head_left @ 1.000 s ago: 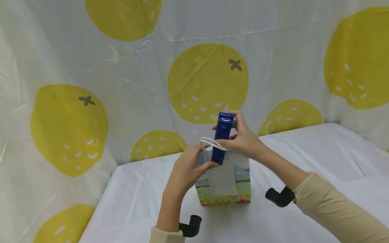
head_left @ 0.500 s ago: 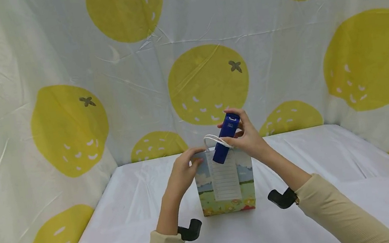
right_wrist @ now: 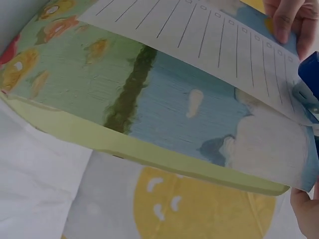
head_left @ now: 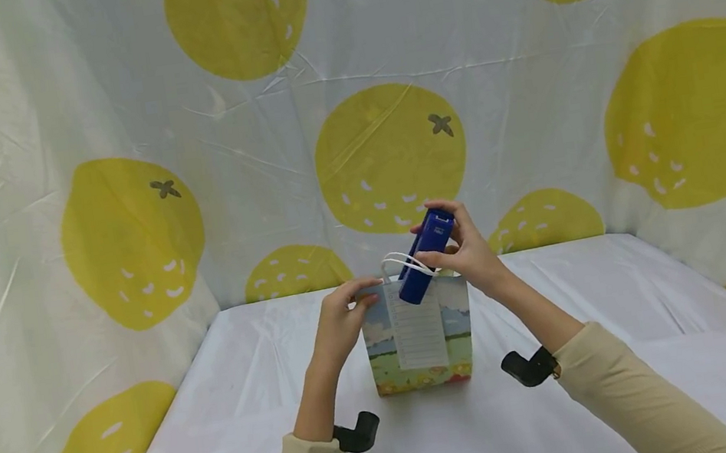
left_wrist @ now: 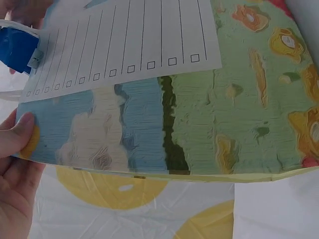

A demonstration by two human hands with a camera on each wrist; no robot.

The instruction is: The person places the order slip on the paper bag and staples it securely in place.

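Observation:
A paper gift bag [head_left: 380, 340] with a painted meadow and sky stands upright in front of me, its white cord handle [head_left: 395, 257] looping up from the top. Over its front hangs a white lined sheet with small checkboxes [head_left: 418, 331]. My right hand [head_left: 468, 256] grips a blue stapler [head_left: 434, 233], tilted, its lower end overlapping the top edge of sheet and bag. In the right wrist view the nose of the stapler [right_wrist: 310, 74] is right at the sheet's upper edge. My left hand [head_left: 340, 321] pinches the bag's top left corner between thumb and fingers.
A white cloth covers the table [head_left: 428, 442]. Behind and at both sides hangs a pale curtain [head_left: 256, 156] printed with large yellow lemons. Each wrist carries a black camera mount [head_left: 359, 432].
My left hand has left the stapler's lower end and moved to the bag's top left corner. The stapler leans further right in my right hand, and more of the sheet shows.

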